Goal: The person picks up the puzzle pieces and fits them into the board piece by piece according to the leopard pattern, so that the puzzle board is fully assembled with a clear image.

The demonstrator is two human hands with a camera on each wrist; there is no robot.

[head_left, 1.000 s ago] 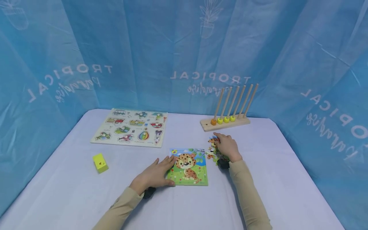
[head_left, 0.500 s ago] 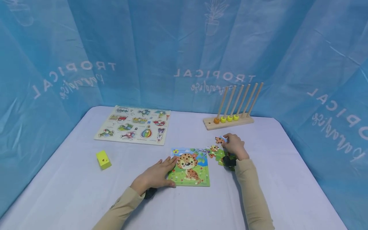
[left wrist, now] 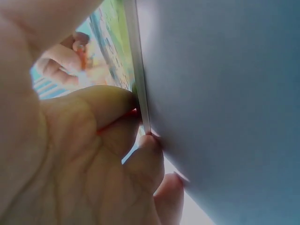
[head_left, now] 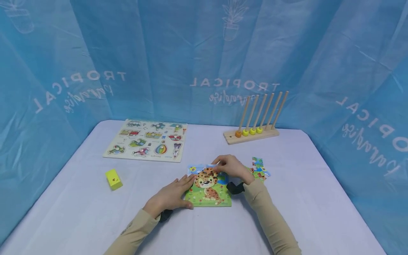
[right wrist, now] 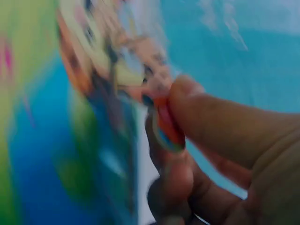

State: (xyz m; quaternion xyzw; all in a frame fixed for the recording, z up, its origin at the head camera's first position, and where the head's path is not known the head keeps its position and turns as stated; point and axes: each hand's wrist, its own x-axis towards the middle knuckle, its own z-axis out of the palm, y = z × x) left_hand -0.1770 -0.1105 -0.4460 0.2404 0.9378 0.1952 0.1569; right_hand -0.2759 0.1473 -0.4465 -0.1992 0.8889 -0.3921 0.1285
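A square jigsaw board [head_left: 198, 199] with a cartoon leopard on green grass lies in front of me on the white table. My left hand [head_left: 172, 194] rests at its left edge, fingers spread; in the left wrist view the fingertips [left wrist: 145, 150] touch the side of the board. Over the board's upper part, my right hand [head_left: 232, 165] pinches a spotted jigsaw piece [right wrist: 154, 84] between thumb and fingers. That piece overlaps the leopard's head in the head view. Several loose jigsaw pieces [head_left: 259, 170] lie right of the board, partly hidden by the right wrist.
A vehicle peg puzzle [head_left: 146, 141] lies at the back left. Nearer, a yellow block [head_left: 113, 179] stands on the left. At the back right is a wooden bead stand [head_left: 251, 136] with upright rods. A blue curtain [head_left: 165, 63] hangs behind the table.
The right hand took a spotted jigsaw piece from the loose pieces on the right and carried it left, over the board. My left hand stays at the board's left edge.
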